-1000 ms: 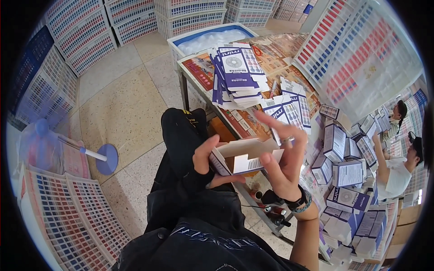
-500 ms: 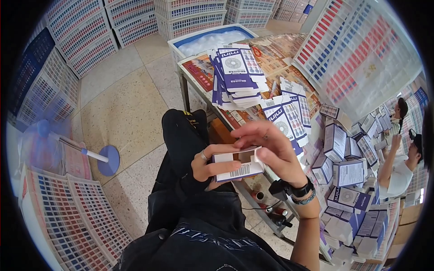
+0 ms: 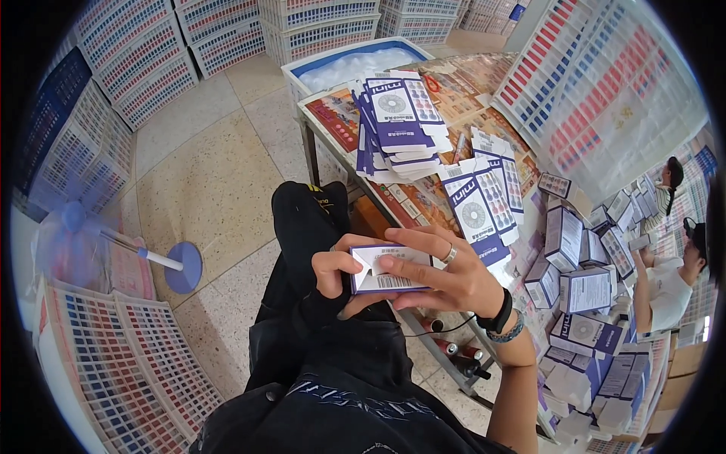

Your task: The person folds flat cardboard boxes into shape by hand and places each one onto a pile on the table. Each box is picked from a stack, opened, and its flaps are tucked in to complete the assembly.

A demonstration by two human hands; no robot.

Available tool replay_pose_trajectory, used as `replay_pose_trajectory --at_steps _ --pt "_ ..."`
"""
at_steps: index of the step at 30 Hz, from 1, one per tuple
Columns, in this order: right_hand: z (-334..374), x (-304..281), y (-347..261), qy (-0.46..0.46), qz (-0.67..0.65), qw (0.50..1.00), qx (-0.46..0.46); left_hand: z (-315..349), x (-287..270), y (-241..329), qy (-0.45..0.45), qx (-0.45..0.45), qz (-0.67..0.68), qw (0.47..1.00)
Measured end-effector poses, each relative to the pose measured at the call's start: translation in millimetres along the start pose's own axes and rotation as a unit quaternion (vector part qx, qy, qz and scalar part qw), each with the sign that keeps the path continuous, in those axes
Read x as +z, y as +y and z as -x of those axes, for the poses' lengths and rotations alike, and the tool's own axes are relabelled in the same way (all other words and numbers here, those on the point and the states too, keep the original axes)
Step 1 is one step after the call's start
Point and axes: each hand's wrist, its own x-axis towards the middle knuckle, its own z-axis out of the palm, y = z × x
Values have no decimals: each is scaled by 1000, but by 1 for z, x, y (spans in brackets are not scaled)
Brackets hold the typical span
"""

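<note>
A small white and purple cardboard box (image 3: 369, 281) is held over my lap, its barcoded end facing up with the flap down. Around its left end wrap the thumb and fingers of my left hand (image 3: 333, 274). My right hand (image 3: 461, 274) closes on the box from the right, a finger pressing on the end flap and other fingers along the sides. To the right of the box, on the table, lie a few flat unfolded cartons (image 3: 480, 208). Farther off sits a stack of flat cartons (image 3: 395, 125).
Folded boxes (image 3: 582, 291) are heaped on the table's right side. A plastic crate (image 3: 556, 91) leans behind them; a foam-filled bin (image 3: 355, 64) stands at the table's far corner. A fan (image 3: 181, 268) and stacked crates (image 3: 128, 60) stand left. Two people (image 3: 673, 284) are at right.
The box's open end is now covered by its flap. My right hand has shifted from beside the opening to pressing on top of it. My left thumb has moved to the box's left corner.
</note>
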Motion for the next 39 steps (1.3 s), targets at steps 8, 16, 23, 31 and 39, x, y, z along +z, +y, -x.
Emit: replay_pose_trajectory --at_steps 8,16,23,31,39 --pt "2 -2 6 13 -35 999 -38 -1 -2 -13 -16 69 12 997" --pt "2 -2 7 43 -62 996 -49 -2 1 -12 14 63 34 997" --pt "82 -150 -10 692 276 664 -59 -1 -18 -26 -19 -38 -138 990" --pt "223 -238 109 523 514 620 279 -4 8 -15 -137 -147 -99 975" --pt "76 -61 127 77 236 873 420 2 14 -12 -167 -161 -89 969"
